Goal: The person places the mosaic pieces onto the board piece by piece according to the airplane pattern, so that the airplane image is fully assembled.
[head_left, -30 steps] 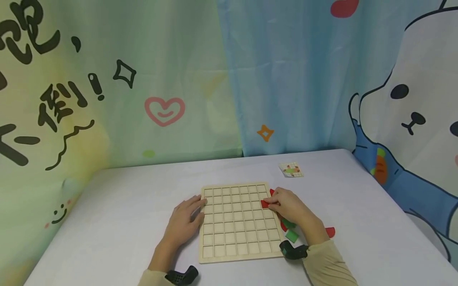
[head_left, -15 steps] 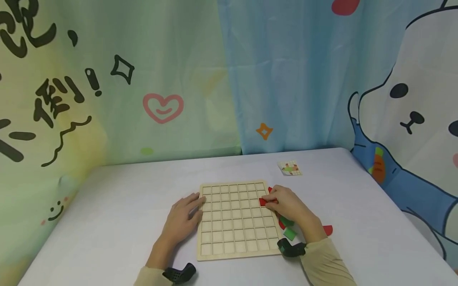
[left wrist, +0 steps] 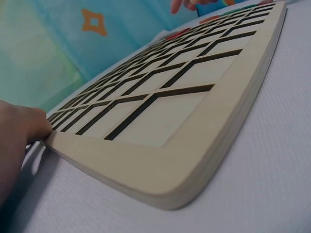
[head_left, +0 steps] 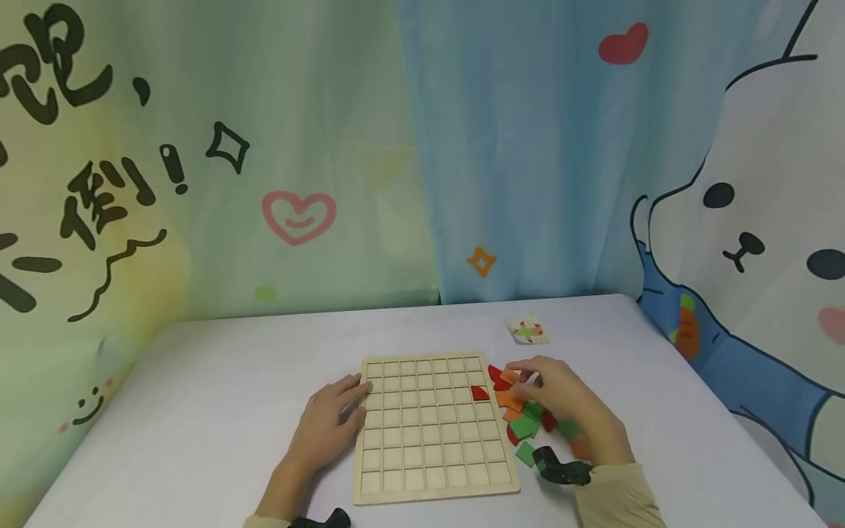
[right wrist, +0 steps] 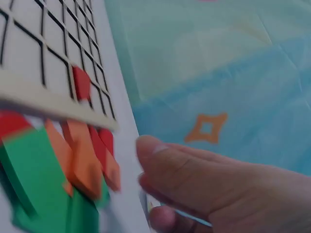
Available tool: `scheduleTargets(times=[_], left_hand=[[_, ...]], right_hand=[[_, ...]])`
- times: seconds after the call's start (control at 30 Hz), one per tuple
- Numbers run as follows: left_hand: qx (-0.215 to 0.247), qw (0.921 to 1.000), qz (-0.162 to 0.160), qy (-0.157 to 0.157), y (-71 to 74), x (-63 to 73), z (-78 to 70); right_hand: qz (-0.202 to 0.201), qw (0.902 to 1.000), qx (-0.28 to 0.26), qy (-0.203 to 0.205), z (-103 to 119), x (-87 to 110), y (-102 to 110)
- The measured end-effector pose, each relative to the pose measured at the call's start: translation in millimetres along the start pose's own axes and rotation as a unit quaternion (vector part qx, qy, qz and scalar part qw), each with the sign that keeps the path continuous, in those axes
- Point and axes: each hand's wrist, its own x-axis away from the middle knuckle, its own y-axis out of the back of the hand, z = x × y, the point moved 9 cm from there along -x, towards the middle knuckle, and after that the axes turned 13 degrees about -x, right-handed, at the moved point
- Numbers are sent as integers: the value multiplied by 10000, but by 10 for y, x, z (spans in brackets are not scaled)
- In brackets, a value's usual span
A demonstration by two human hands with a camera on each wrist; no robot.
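Note:
A wooden grid board (head_left: pixel 426 440) lies flat on the table. One red piece with a rounded edge (head_left: pixel 479 394) sits in a cell near its right side. My left hand (head_left: pixel 330 418) rests at the board's left edge, fingers extended and fingertips touching the frame. Just past the right edge, my right hand (head_left: pixel 561 392) hovers by a heap of pieces, holding nothing that I can see. The heap mixes green pieces (right wrist: pixel 39 170), orange pieces (right wrist: pixel 85 165) and red ones. Part of it is hidden under the right hand and wrist in the head view.
A small printed card (head_left: pixel 527 331) with a coloured grid pattern lies at the back right of the white table (head_left: pixel 231 381). Behind the table hangs a printed curtain (head_left: pixel 330 147). Dark wrist-worn devices (head_left: pixel 561 467) sit at both wrists.
My right hand has let go of the red piece, which stays in its board cell, and moved right over the heap. More of the heap shows now. The left hand keeps its place on the board.

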Motion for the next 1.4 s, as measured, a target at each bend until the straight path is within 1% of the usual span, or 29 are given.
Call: scheduleTargets(times=[0.07, 0.2, 0.27, 0.4, 0.53, 0.67, 0.87, 1.03, 1.13, 1.27, 1.4], left_hand=[[-7, 10000, 5, 19, -18, 44, 24], [3, 10000, -11, 52, -25, 91, 57], [0, 10000, -7, 60, -20, 100, 61], [59, 10000, 5, 58, -10, 99, 44], [80, 9999, 71, 70, -23, 88, 29], [100, 9999, 81, 83, -29, 78, 17], [120, 9999, 28, 51, -15, 49, -15], [65, 10000, 49, 19, -17, 24, -31], [-39, 9999, 109, -72, -30, 7, -51], [-316, 9990, 195, -256, -47, 3, -89], [-450, 9984, 184, -274, -35, 15, -93]], right_hand=[[73, 9996, -89, -266, -107, 46, 1], [217, 9979, -127, -594, -266, 114, 30], [283, 9973, -146, -668, -321, 140, 63], [365, 9967, -263, -675, -396, 199, 129], [415, 9963, -332, -669, -422, 252, 167], [453, 9965, -308, -633, -396, 262, 171], [481, 9966, -367, -555, -330, 235, 106], [531, 9971, -240, -495, -271, 213, 47], [611, 9974, -232, -303, -201, 195, 11], [709, 9971, -277, -47, -126, 167, -55], [725, 9969, -290, -22, -105, 138, -111]])
